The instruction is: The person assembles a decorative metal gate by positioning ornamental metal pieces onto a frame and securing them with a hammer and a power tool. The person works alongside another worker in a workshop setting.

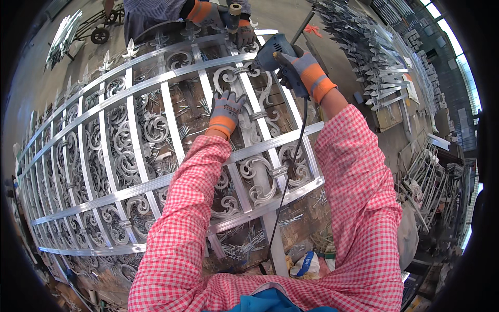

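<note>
Pink checked sleeves (187, 218) nearest, rising from the lower edge. Well left of both hands, long silver metal gate panel (104, 156) with bars and scrollwork, lying flat on a wooden bench. Left hand (226, 110), grey-and-orange gloved, fingers spread, pressed flat on a scroll of the panel. Just above and right of it, blue power drill (273, 52), nose against the panel's upper rail. Right hand (304, 70), gloved alike, wrapped tight round the drill's grip; black cord (288, 177) hanging below. Beyond, another person's gloved hands (223, 18) on the panel's far edge. Further right, stacked metal spear-tips (364, 41).
</note>
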`<state>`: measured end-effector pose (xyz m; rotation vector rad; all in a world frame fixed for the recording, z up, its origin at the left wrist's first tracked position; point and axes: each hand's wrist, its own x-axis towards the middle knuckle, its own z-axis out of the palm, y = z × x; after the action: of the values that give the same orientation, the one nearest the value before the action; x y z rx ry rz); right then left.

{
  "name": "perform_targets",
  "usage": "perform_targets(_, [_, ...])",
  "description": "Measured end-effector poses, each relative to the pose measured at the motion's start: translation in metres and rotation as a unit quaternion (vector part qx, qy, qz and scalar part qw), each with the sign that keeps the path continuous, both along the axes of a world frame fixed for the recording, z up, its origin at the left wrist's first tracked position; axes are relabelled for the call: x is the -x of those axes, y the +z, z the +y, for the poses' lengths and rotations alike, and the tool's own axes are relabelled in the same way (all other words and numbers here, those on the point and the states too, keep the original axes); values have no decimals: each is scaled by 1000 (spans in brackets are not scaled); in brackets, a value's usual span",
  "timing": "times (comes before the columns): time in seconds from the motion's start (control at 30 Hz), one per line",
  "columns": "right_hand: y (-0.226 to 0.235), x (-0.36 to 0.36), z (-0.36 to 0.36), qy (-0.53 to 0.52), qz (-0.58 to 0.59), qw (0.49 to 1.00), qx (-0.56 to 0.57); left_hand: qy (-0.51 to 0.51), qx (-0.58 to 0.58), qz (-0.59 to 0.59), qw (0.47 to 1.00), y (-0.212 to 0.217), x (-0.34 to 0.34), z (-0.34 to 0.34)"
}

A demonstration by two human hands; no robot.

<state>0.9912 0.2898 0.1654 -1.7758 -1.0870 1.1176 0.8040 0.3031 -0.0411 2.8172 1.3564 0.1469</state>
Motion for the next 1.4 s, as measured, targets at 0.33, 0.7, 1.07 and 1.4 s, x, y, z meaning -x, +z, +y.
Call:
perform_targets(0.33, [-36, -1, 64, 56, -144, 988, 1, -5, 29, -16, 999, 2, 5, 2])
perform_targets(0.7, [7, 47, 74, 194, -340, 919, 50, -14, 27, -27, 999, -7, 7, 5])
perform_targets(1.07, [-14, 29, 104, 171, -337, 925, 50, -19, 68, -22, 997, 7, 1, 3])
perform_targets(1.4, [-2, 37, 96, 125, -206, 967, 84, -23, 60, -12, 998, -2, 0, 4])
